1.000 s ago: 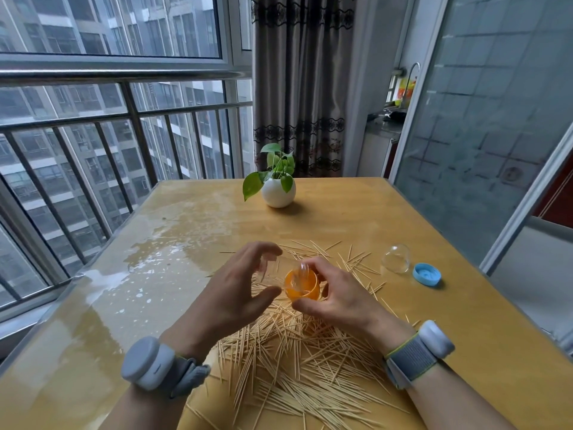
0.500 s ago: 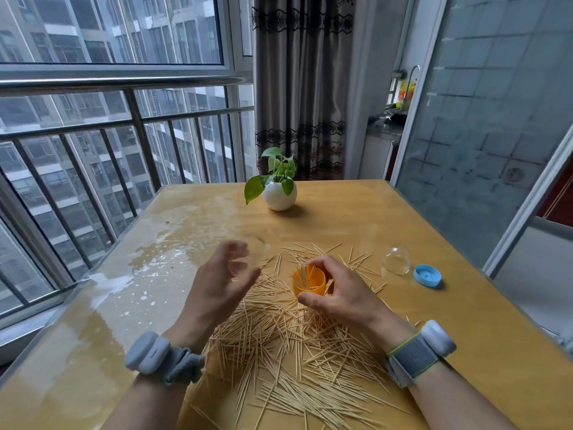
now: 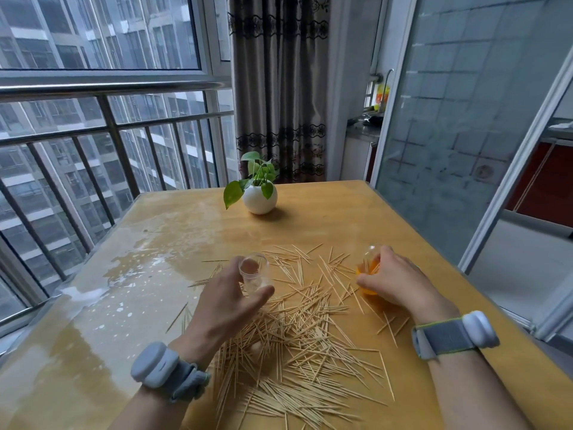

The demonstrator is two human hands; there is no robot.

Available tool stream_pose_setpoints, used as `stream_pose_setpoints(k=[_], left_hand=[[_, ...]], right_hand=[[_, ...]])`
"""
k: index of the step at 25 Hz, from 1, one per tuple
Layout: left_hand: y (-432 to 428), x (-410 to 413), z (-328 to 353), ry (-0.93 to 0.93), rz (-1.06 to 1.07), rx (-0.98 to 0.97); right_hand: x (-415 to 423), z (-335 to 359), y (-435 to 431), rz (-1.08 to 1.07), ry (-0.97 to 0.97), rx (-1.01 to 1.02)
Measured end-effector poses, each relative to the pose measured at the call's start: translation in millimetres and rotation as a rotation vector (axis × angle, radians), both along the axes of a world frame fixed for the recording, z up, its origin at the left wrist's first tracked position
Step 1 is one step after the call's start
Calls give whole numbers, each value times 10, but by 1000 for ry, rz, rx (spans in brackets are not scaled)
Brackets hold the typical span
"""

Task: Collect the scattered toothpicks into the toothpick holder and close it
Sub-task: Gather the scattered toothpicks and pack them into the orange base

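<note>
**Toothpicks** (image 3: 297,336): these lie loose across the near half of the desk (image 3: 325,225). They are densest between the two forearms and thin out toward the far side.

**Left hand** (image 3: 229,301): the thumb and fingers curl round a small clear cup (image 3: 255,274). The cup's open mouth faces up and toward the camera. The cup is over the far-left edge of the toothpick pile. It cannot be told whether its base touches the desk.

**Right hand** (image 3: 400,282): the fingers curl round an orange holder piece (image 3: 367,276), low against the desk at the right edge of the pile. The fingers hide most of the piece. A clear rounded piece (image 3: 371,251) shows just above the fingertips, beside the orange one. It cannot be told whether it is joined to the orange piece or held by the hand.

The two hands are well apart, with toothpicks between them. The clear cup and the orange piece are separate, so the holder is not closed.

**Wrists**: each carries a grey band with a pale module, the left wristband (image 3: 161,366) and the right wristband (image 3: 455,333).

**Far side of the desk**: a plant in a round white pot (image 3: 259,200) stands upright, well apart from the toothpicks. The left part of the desk surface shows a pale, glossy reflection.

**Background**: a window railing (image 3: 108,131) is at left, a curtain (image 3: 279,88) at centre and a glass door (image 3: 449,135) at right.
</note>
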State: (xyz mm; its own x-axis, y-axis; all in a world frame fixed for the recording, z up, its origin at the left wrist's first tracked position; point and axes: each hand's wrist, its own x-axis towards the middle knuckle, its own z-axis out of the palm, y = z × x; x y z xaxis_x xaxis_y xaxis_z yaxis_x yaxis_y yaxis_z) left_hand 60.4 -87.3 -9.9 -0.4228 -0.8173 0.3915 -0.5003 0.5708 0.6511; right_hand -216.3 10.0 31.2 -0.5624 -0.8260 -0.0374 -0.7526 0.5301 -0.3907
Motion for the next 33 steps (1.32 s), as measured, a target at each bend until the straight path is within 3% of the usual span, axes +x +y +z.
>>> stream_pose_setpoints(k=[4,7,10,15,17,19,22,24,27,33], left_hand=[[122,-285,68,-48,-75,-23],[187,-402,62,-48,-95,-22],[217,-416,10,-56,-97,-21],[240,-411,3,-76,-90,-32],[241,-400,8,-88,-83,-31],[234,-386,12,-108,-79,-43],[234,-381,25,-136,-92,-64],[240,-374,33,-141,-98,-71],[226,-352,26,-125,-94,-82],[210,-349,9,-129,-93,-130]], right_hand=[[-140,-58,43,-38,-59,114],[-359,-24,36,-121,-132,-10],[-679,-102,-51,-244,-32,-47],[-824,-397,-165,-171,14,109],[-785,-324,-158,-207,52,60],[-635,-153,-146,-234,52,-148],[-98,111,-159,12,-128,-582],[334,186,-162,238,-370,-699],[703,65,-215,424,-620,-679],[724,-60,-212,585,-693,-551]])
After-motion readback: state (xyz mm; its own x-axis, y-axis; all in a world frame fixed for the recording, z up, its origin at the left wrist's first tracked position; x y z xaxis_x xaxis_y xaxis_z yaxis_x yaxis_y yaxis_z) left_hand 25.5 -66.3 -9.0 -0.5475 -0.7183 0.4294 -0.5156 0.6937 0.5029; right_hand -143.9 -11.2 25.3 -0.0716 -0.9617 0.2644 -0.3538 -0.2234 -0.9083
